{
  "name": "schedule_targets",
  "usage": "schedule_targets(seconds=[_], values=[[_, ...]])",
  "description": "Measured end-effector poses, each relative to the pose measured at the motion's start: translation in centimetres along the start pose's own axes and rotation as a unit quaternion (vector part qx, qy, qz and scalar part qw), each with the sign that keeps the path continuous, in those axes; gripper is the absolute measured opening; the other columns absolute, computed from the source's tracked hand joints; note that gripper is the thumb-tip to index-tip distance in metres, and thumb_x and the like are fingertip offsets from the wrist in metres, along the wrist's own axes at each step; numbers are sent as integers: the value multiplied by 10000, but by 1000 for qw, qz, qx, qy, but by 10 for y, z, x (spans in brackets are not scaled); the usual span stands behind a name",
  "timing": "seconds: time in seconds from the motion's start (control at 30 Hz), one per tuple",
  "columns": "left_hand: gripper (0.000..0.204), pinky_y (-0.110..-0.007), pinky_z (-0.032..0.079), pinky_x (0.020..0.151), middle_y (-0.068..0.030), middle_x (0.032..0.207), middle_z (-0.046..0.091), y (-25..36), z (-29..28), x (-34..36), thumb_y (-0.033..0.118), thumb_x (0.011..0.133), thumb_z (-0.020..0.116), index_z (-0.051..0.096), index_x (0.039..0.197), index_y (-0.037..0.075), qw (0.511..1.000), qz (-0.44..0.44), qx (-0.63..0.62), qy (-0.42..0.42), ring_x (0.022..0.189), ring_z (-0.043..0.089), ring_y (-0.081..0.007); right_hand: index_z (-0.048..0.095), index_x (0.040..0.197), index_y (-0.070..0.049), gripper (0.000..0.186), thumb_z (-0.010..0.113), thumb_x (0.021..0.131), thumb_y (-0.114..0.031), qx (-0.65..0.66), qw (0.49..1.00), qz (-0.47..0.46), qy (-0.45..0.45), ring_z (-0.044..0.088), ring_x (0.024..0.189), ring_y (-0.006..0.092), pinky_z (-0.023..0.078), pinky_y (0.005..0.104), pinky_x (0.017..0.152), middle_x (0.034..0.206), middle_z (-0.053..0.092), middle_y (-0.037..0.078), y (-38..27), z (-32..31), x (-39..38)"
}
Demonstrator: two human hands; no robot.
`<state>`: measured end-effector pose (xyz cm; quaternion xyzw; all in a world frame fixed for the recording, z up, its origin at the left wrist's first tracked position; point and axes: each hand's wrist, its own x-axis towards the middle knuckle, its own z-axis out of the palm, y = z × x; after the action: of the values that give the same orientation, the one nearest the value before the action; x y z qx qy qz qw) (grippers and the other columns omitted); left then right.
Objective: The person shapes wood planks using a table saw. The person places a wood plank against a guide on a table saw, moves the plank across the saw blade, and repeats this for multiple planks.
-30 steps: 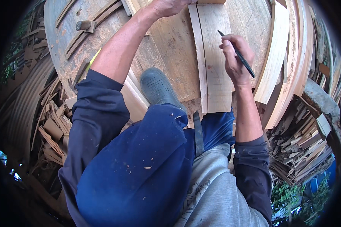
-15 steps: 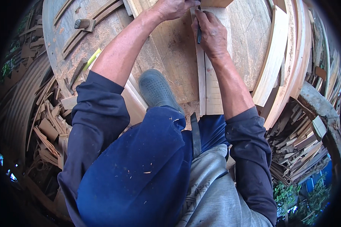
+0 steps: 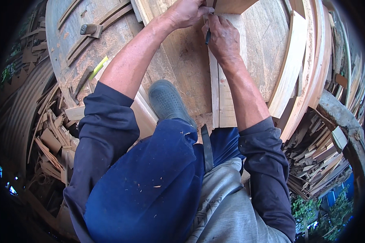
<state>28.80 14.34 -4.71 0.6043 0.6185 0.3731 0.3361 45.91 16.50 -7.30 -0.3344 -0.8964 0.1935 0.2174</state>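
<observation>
My right hand (image 3: 223, 38) grips a dark pencil (image 3: 207, 37), its tip down on the left edge of a pale wooden plank (image 3: 227, 101) lying on a round wooden table (image 3: 182, 60). Just to its left, my left hand (image 3: 186, 12) presses down near the plank's far end, fingers curled against a small wooden block (image 3: 231, 6). A narrow strip (image 3: 213, 93) lies along the plank's left side. My grey shoe (image 3: 168, 101) rests on the table.
A curved pale board (image 3: 290, 69) and curved wooden rims (image 3: 316, 73) lie at the right. A hammer (image 3: 89, 29) and a yellow-green tool (image 3: 98, 67) sit on the table's left. Piles of wood offcuts (image 3: 316, 162) surround the table.
My right hand with the pencil has moved left from the open plank face to meet my left hand at the plank's far left edge.
</observation>
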Motion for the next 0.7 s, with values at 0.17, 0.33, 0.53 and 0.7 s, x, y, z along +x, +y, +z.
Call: schedule_targets(seconds=[0.17,0.33,0.53,0.7], values=[[391,-376,510,1018,-192,1257,716,1,0,1,17,971,613,619,1360,53,1000,-8,-13,-16,1195,669,-254,629,1049,-55,169,636,904,-142,-7,999,-26,17,706,811,380,580,493,695,894,705,178,2,2,1],[387,-379,511,1016,-186,1262,715,1,-2,2,15,973,610,624,1358,60,999,-20,-14,-24,1192,671,-258,626,1047,-57,163,637,914,-151,-25,1000,7,-14,705,806,383,582,493,695,893,705,177,1,2,3],[370,-378,512,1015,-182,1260,717,-3,2,-1,28,974,610,634,1342,57,1000,-11,-7,-12,1183,676,-262,641,1072,-52,173,625,920,-135,4,1000,9,3,707,806,386,583,491,699,891,707,189,-1,2,3],[394,-378,506,1037,-165,1289,712,14,-2,7,53,978,621,620,1372,59,999,-33,15,-35,1216,666,-266,662,1148,-56,224,639,951,-160,36,999,21,-6,725,846,372,595,466,713,941,723,196,3,-21,-5]])
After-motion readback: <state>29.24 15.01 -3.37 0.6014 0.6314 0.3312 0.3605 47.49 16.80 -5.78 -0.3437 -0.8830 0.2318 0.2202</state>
